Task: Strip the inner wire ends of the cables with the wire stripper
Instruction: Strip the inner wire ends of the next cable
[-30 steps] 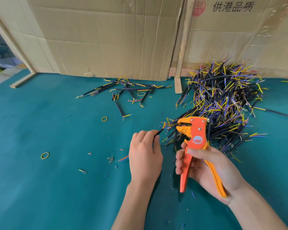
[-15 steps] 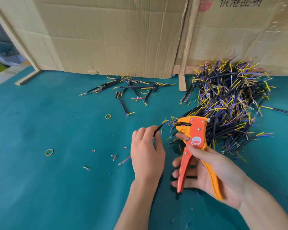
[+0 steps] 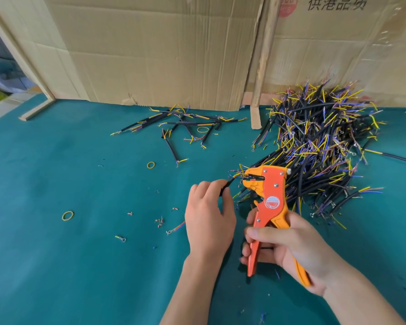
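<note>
While the left hand [image 3: 209,216] pinches a cable [image 3: 226,186], its wire ends sit in the stripper [image 3: 266,184] mouth, beside the pile [image 3: 319,148]. Right hand [image 3: 288,249] grips the handles; squeezing presumably comes next.

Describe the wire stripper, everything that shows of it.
The wire stripper is an orange tool with a yellower nose and lower handle, visible rivets and a round red label on its flat body. It is held above the teal table, head pointing up and left, handles down. The right hand grips both handles. Its dark jaws bite the coloured inner wires of a black cable that the left hand pinches.
</note>
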`<state>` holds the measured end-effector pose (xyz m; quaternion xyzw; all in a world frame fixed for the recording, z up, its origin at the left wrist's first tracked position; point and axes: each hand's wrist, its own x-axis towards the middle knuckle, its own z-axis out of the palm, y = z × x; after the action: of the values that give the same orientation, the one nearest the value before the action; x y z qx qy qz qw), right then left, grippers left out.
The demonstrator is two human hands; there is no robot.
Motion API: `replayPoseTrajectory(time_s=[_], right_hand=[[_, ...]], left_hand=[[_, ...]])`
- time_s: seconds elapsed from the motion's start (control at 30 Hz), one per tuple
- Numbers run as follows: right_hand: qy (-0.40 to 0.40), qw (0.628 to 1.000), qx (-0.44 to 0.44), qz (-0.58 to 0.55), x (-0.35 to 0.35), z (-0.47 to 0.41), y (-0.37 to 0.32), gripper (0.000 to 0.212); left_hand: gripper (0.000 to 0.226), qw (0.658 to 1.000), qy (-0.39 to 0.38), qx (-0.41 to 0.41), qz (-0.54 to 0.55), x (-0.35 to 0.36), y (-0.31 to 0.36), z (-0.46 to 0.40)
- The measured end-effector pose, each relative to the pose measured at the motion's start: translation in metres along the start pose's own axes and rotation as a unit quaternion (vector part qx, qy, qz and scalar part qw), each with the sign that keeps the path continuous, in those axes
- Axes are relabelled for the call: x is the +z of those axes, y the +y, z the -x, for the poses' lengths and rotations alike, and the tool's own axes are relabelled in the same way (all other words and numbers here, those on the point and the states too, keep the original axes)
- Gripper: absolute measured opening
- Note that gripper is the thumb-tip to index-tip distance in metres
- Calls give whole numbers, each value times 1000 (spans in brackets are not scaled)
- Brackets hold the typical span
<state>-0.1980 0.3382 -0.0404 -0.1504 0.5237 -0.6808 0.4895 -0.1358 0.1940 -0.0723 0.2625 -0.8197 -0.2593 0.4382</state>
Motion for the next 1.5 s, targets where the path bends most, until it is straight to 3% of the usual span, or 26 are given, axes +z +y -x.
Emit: replayPoseTrajectory(time_s=[0.2,0.43,0.6,0.73,0.8,0.83,0.9,0.97,1.03,1.07,1.13,1.23,1.5], right_hand=[[10,1000,-13,10,-1,-3,3,28],[95,994,-55,-9,5,-6,4,44],[43,993,-77,-84,2,-3,0,30],[-38,987,-112,-109,-7,2,-10,45],[-76,985,-113,-107,-7,5,-13,50],[-87,984,-112,-104,-6,5,-12,50],[-104,984,-105,-103,-4,5,-9,46],[-121,983,-91,-99,-2,5,-7,43],[-123,985,-81,-91,-1,4,-6,42],[-118,986,-79,-90,0,3,-5,42],[-118,986,-79,-83,2,3,-4,38],[-114,989,-71,-68,4,3,-2,32],[-85,994,-49,-41,5,0,1,24]], left_hand=[[13,1000,-1,7,18,0,-1,1],[9,999,-23,27,21,3,0,4],[13,1000,-12,-3,27,3,1,2],[28,990,-60,-96,84,4,20,-10],[33,958,-152,-136,203,9,38,-24],[37,922,-219,-155,278,11,46,-33],[42,874,-316,-164,332,17,50,-53],[39,917,-308,-122,222,17,39,-76],[40,971,-211,-96,56,11,14,-100],[41,979,-169,-112,-3,7,-2,-112],[40,972,-120,-178,-96,-4,-37,-129],[28,942,-172,-218,-186,-14,-75,-133],[33,951,-167,-187,-180,-22,-76,-106]])
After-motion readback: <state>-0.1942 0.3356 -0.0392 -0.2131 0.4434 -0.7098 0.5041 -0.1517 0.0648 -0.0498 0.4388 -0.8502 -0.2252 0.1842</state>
